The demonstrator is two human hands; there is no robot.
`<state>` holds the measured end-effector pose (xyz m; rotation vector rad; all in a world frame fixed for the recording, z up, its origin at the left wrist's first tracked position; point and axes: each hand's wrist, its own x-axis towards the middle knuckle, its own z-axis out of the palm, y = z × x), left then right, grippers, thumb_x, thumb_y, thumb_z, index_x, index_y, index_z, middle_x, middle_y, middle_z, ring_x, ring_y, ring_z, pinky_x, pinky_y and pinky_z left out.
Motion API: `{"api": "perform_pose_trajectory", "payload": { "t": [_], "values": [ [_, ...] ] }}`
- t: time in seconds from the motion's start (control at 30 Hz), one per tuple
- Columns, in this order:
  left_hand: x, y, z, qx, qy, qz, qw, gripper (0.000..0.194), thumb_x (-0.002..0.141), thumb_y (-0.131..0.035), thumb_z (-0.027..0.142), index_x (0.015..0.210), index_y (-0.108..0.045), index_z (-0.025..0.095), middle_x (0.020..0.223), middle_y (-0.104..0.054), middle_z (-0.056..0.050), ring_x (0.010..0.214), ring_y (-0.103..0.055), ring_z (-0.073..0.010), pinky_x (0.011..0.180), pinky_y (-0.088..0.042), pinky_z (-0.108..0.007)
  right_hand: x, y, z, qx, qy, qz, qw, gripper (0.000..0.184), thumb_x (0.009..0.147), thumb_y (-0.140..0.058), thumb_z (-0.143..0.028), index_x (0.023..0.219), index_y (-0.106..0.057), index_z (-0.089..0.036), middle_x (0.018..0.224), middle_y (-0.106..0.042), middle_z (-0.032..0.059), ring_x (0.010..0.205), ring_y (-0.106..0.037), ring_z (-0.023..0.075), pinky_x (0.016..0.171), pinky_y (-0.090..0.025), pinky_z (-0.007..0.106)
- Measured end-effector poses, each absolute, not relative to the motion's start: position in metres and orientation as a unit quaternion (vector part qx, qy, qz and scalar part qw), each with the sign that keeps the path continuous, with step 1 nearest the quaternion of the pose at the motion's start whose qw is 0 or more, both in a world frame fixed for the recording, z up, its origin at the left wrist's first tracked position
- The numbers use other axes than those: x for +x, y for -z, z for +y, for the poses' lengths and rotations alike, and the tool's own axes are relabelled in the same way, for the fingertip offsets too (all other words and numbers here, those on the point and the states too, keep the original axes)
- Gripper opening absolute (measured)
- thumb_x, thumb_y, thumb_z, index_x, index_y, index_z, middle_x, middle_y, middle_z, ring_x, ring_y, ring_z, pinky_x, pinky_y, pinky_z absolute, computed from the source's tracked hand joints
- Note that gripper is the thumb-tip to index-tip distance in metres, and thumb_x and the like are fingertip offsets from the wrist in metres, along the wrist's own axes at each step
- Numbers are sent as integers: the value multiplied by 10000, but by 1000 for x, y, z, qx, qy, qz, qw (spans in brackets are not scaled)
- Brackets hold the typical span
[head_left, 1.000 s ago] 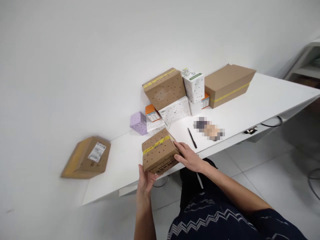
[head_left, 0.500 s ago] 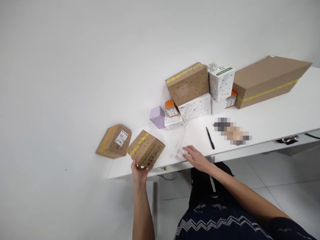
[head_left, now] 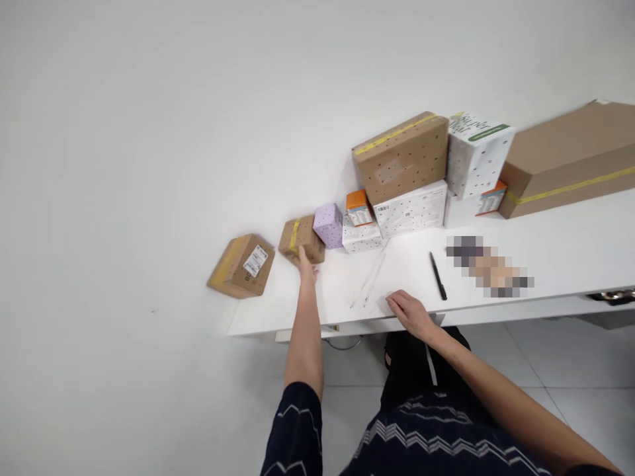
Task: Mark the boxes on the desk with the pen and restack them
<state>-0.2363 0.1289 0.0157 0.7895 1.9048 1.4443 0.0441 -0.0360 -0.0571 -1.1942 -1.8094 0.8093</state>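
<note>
My left hand point(head_left: 306, 261) reaches far across the white table point(head_left: 570, 244) and rests on the near side of a small brown cardboard box with yellow tape point(head_left: 300, 238). Its fingers press against the box. That box stands at the back by the wall, between a labelled brown box point(head_left: 243, 266) on its left and a small lilac box point(head_left: 328, 225) on its right. My right hand point(head_left: 411, 312) lies flat near the table's front edge, fingers stretched out, holding nothing.
Further right along the wall is a stack of boxes: an orange-topped one point(head_left: 358, 207), a brown taped one point(head_left: 403, 157), white dotted ones point(head_left: 411, 209) and a large brown box point(head_left: 570, 158). A black pen point(head_left: 438, 276) lies beside a blurred patch.
My left hand has carried the small taped box from the table's front edge back to the wall and set it beside the lilac box. My right hand let go and settled on the table.
</note>
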Motion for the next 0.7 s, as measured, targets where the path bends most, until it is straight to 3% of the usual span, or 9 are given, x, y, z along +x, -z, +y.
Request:
{"api": "perform_pose_trajectory", "payload": {
  "t": [0.13,0.23,0.33,0.4,0.47,0.53,0.63,0.7],
  "values": [
    [-260,-15,131,316,-505,754,276,610,881,-360,603,1143,-590,102,1052,-647,-181,884,-625,-235,778,-495,-373,46,58,-36,-468,-325,-717,402,337,960,-339,-410,890,-609,-221,928,-620,93,836,-602,220,759,-474,371],
    [-299,-30,119,316,-496,792,160,518,928,-333,469,1133,-598,75,1103,-628,-170,1008,-583,-228,894,-447,-352,46,57,-37,-467,-323,-720,400,334,957,-349,-413,834,-595,-222,875,-613,79,794,-592,214,733,-466,362],
    [-348,-51,98,296,-464,835,20,480,906,-438,356,1315,-457,105,1345,-474,-178,1282,-387,-266,1066,-299,-394,46,56,-38,-469,-316,-722,398,321,954,-371,-400,785,-577,-221,828,-608,64,751,-580,201,705,-457,343],
    [-380,-62,85,280,-427,859,-42,593,869,-517,344,1406,-343,159,1490,-283,-177,1377,-234,-319,1110,-204,-479,45,57,-38,-472,-305,-724,399,309,951,-386,-386,771,-574,-219,810,-608,58,741,-578,195,696,-452,330],
    [-409,-71,75,272,-386,879,-61,732,785,-638,347,1425,-319,194,1536,-164,-185,1375,-215,-395,1091,-191,-569,44,59,-37,-474,-295,-726,401,292,950,-398,-371,776,-576,-217,804,-609,53,741,-580,189,693,-450,318],
    [-432,-76,71,277,-352,893,-49,787,715,-713,340,1403,-361,193,1505,-233,-213,1315,-330,-424,1041,-277,-594,43,60,-37,-475,-287,-729,401,275,949,-407,-357,786,-578,-215,807,-611,51,740,-582,183,688,-449,309],
    [-452,-77,74,308,-322,895,-34,682,728,-704,304,1338,-440,150,1306,-505,-209,1199,-492,-369,993,-387,-525,41,61,-37,-476,-278,-734,397,273,949,-414,-347,772,-572,-214,784,-601,46,722,-579,179,673,-444,306],
    [-454,-72,78,328,-318,888,-45,605,760,-669,269,1308,-465,114,1207,-574,-202,1177,-516,-349,1005,-390,-497,40,61,-37,-477,-273,-735,398,280,951,-413,-343,754,-563,-213,766,-592,42,712,-574,178,669,-441,307]
  ]
}}
